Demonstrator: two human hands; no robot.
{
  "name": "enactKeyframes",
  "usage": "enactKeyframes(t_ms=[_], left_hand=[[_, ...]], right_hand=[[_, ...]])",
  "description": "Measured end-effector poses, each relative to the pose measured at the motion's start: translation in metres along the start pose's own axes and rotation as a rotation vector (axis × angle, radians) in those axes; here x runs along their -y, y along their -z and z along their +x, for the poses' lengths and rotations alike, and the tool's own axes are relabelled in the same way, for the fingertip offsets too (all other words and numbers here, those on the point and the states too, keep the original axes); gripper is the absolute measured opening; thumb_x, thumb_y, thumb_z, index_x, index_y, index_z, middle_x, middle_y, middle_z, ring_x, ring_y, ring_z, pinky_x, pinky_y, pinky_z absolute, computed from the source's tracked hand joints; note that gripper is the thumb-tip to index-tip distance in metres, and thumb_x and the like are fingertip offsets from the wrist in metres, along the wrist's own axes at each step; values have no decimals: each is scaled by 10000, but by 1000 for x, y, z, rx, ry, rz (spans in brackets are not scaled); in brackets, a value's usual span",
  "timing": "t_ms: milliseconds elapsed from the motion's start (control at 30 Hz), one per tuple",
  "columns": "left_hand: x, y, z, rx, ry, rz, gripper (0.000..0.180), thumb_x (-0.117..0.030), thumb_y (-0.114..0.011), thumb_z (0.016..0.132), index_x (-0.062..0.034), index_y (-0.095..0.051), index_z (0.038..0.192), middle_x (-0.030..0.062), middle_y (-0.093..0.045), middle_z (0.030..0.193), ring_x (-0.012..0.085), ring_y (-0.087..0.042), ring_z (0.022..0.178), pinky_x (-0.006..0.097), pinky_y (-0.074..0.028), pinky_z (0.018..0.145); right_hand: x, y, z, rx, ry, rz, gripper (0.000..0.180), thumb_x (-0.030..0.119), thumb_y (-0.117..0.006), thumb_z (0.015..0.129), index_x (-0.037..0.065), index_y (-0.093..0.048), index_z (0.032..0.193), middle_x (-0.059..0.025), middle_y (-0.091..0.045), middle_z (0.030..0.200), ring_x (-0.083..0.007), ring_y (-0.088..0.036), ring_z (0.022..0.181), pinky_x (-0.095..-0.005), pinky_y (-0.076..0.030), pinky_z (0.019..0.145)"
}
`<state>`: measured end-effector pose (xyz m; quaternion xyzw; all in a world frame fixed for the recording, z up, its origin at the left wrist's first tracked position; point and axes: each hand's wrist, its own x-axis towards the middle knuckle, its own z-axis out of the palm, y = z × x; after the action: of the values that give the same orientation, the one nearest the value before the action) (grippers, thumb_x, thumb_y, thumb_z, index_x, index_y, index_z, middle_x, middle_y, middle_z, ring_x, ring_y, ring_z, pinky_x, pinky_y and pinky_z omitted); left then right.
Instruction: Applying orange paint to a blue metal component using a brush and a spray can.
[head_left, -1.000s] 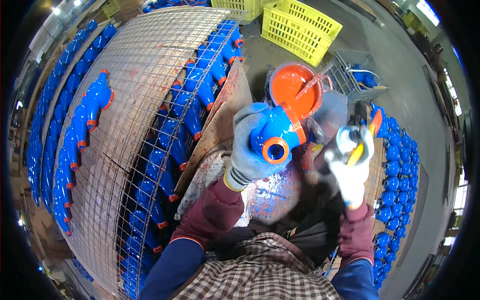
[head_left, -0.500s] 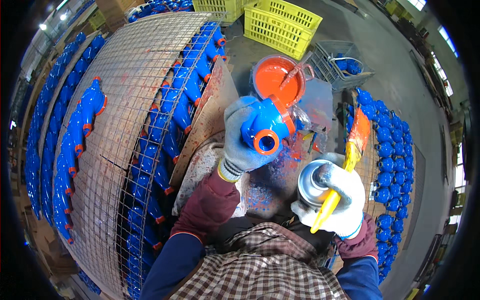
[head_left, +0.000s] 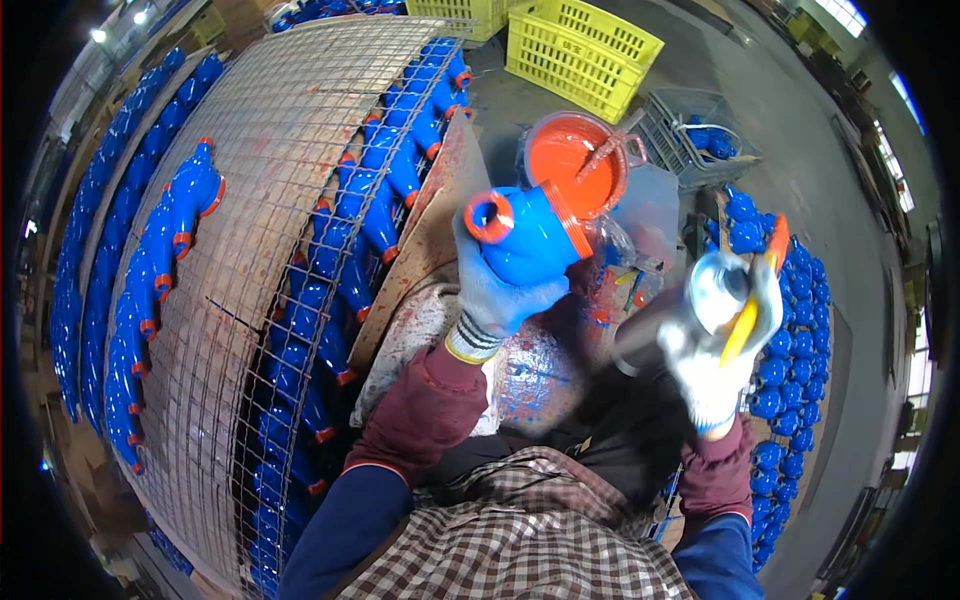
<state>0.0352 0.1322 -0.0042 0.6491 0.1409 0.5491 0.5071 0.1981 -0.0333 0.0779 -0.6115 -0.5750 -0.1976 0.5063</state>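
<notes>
My left hand (head_left: 505,295), in a grey knit glove, grips a glossy blue pipe fitting (head_left: 540,235) with red-orange rims. Its round side opening points to the upper left, while the threaded red collar faces right. In my gloved right hand (head_left: 715,365) are a silver metal can (head_left: 716,292) and a paintbrush with a yellow handle (head_left: 740,335). The can lies tilted and is smeared by motion. The brush's orange-red end sticks up above my fingers. Just beyond the fitting stands a bucket of red-orange paint (head_left: 565,150), with a paint-coated stick or handle leaning in it.
A wire-mesh rack (head_left: 290,170) at left bears rows of blue fittings with red ends, some on top and several underneath. More blue fittings (head_left: 795,330) stand stacked at right. Beyond the bucket are a yellow crate (head_left: 580,60) and a grey crate (head_left: 690,150). Cardboard (head_left: 425,205) leans beside the rack.
The fitting has turned in my left hand, its side opening swinging from facing me to the upper left. My right hand has moved up and right, tilting the can and brush.
</notes>
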Motion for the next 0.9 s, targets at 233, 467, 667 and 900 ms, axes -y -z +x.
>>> enactKeyframes(t_ms=[233,467,667,900], left_hand=[[14,-6,3,-67,398,-1032,503,-211,-639,793,-51,-472,1241,106,-567,1153,226,-594,1070,380,-535,867],[29,-12,10,-208,594,-1167,619,-415,-632,839,-52,-448,1305,139,-571,1197,299,-591,1067,457,-508,923],[22,-25,14,-256,694,-1230,499,-426,-626,842,-107,-511,1208,97,-593,1099,270,-604,997,441,-523,862],[-7,-34,2,-88,656,-1043,557,-439,-550,874,-55,-477,1269,132,-601,1130,298,-620,986,449,-513,893]], right_hand=[[-150,-68,7,8,-474,-97,767,205,-851,689,34,-439,1312,-146,-539,1259,-233,-535,1150,-335,-424,993],[-247,-103,-18,58,-667,-192,711,301,-856,685,59,-494,1248,-138,-609,1151,-260,-591,1052,-371,-465,917],[-216,-60,-31,-34,-482,-210,565,236,-779,797,24,-500,1240,-134,-591,1191,-246,-556,1111,-349,-435,963],[-76,29,-79,-316,-733,286,443,367,-407,1019,32,-498,1293,-105,-630,1040,-157,-597,883,-287,-477,822]])
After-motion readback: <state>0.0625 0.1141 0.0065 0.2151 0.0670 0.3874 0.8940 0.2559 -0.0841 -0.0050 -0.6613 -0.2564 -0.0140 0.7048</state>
